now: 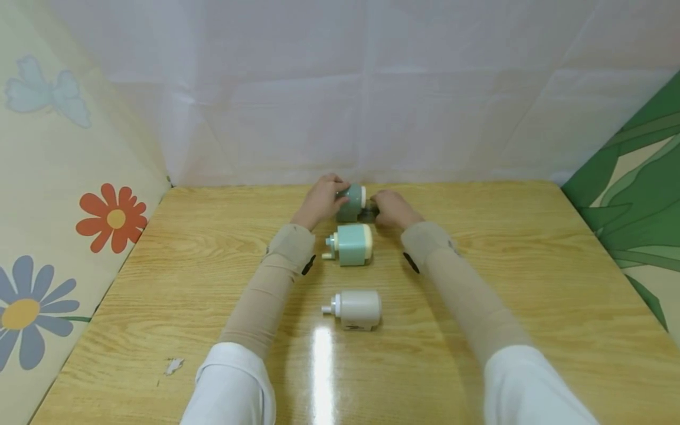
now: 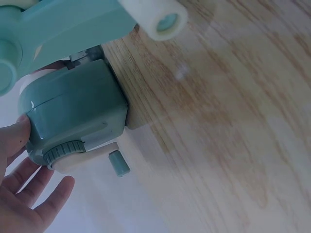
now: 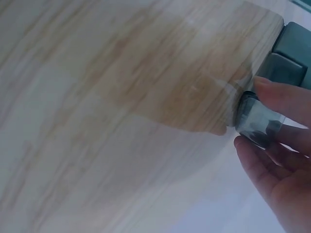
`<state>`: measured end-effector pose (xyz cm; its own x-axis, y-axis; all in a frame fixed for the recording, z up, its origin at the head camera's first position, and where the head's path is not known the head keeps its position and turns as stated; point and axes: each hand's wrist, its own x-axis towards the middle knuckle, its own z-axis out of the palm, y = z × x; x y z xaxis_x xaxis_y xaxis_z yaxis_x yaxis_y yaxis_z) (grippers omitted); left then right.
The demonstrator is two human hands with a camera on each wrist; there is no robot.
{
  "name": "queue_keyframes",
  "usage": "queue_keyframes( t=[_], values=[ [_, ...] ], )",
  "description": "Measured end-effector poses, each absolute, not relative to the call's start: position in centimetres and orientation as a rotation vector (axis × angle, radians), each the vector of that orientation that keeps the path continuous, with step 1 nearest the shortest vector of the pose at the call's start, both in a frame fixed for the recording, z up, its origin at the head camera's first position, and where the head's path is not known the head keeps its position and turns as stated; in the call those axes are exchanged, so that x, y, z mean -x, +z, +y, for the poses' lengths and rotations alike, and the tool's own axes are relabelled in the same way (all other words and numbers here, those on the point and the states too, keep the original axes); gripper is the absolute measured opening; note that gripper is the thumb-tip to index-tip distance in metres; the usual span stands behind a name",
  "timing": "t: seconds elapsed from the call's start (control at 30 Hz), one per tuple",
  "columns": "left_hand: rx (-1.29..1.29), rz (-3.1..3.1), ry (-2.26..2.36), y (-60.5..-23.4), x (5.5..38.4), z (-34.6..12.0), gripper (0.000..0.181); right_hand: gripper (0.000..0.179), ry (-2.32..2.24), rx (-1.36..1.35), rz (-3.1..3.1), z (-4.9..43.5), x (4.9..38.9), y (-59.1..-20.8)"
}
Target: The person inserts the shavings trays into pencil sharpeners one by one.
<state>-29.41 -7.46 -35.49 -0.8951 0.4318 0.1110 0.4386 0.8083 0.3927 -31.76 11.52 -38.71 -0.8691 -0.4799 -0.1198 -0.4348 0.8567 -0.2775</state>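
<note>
A dark green crank pencil sharpener (image 1: 352, 205) lies near the table's back edge. My left hand (image 1: 321, 202) holds it from the left, thumb and fingers around its crank end. In the left wrist view, its pale crank arm (image 2: 82, 161) and green knob (image 2: 119, 163) show. At its right side, my right hand (image 1: 393, 209) pinches a clear, dark-tinted shavings drawer (image 3: 260, 119) between thumb and fingers. In the right wrist view the drawer stands partly out beside the sharpener body; whether it is fully separate, I cannot tell.
Just in front lies a mint-green crank sharpener (image 1: 352, 245), which looms close in the left wrist view. Nearer still is a cream sharpener (image 1: 360, 308). A white sheet (image 1: 276, 130) hangs behind the wooden table (image 1: 504, 283). Painted panels (image 1: 42, 195) flank it.
</note>
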Motion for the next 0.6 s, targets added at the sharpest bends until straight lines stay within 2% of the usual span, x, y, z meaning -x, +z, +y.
queue_keyframes(
  t=[0.03, 0.6],
  values=[
    [0.715, -2.973, -0.652, -35.50, 29.43, -7.44, 0.040, 0.052, -0.361, 0.681, 2.830, 11.25, 31.15, -37.90],
    [0.716, -2.967, -0.678, -35.55, 29.30, -7.22, 0.040, 0.057, -0.458, 0.680, 2.825, 11.73, 31.31, -38.50]
  ],
)
